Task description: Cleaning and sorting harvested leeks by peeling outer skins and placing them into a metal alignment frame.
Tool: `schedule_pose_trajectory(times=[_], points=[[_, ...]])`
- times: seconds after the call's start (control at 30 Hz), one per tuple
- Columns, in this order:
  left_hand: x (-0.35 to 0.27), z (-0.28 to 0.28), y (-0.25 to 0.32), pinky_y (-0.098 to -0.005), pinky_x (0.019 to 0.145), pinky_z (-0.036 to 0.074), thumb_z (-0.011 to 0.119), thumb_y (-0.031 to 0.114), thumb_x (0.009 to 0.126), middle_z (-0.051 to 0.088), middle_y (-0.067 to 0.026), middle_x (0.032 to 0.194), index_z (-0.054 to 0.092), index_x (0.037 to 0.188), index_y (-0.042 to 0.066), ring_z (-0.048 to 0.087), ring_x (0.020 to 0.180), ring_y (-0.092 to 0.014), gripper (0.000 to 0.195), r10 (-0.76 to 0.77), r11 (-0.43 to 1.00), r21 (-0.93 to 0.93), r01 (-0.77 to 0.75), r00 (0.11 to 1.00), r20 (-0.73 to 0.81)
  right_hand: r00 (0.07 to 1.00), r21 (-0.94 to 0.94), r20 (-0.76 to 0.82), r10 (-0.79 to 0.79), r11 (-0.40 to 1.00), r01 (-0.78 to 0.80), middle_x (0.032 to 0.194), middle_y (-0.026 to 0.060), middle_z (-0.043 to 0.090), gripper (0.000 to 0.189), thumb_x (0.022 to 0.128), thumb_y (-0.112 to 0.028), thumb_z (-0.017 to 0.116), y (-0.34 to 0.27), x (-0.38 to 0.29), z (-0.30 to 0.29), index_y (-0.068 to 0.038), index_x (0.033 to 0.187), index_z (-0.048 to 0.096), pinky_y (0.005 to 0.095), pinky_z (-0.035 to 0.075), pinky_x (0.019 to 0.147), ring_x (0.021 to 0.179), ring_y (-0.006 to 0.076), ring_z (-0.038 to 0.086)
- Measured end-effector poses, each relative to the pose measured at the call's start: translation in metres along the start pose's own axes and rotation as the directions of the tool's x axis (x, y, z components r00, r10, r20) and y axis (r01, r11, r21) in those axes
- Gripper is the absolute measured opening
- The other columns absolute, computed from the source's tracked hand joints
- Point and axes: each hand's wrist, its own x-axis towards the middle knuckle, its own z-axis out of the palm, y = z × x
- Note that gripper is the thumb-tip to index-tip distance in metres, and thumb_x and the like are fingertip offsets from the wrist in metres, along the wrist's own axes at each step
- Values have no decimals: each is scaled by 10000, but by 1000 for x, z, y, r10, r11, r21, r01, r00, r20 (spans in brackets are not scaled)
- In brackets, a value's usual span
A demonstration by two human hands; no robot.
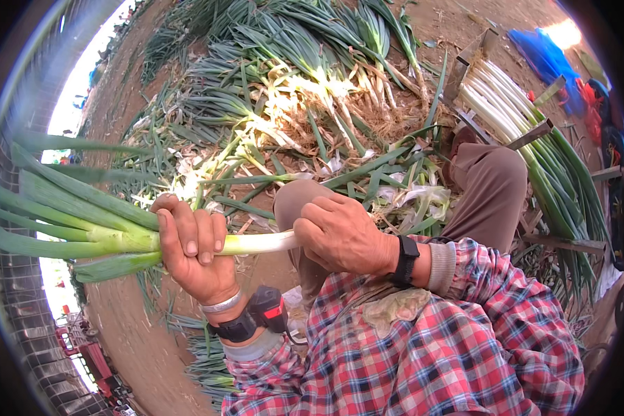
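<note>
A large green onion (262, 243) lies sideways across my lap, its green leaves fanned out to the left. My left hand (195, 249) is closed around it where the white shank meets the leaves, palm turned up. My right hand (343, 234), in a black wrist strap, grips the white end near my knee; the root end is hidden by the fingers. Peeled outer layers (421, 195) and cut leaves lie on the ground before my knees.
Beyond my knees spreads a big pile of unpeeled green onions (301, 57) with roots. At the right, a metal rack (530, 135) holds cleaned green onions (504, 104). Blue plastic sheeting (543, 67) lies behind it. More onions (210, 364) lie at lower left, and wire mesh (26, 312) runs along the left.
</note>
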Motion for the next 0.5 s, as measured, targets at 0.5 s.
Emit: schedule_pose_trajectory(times=[0.5], points=[[-1, -11, 17, -221, 460, 332, 431, 216, 1028, 373, 45, 574, 490, 1100, 27, 324, 422, -40, 210, -33, 996, -77, 49, 979, 201, 219, 691, 153, 964, 54, -720, 785, 121, 636, 211, 891, -151, 524, 125, -64, 9, 35, 907, 623, 331, 499, 647, 676, 187, 576]])
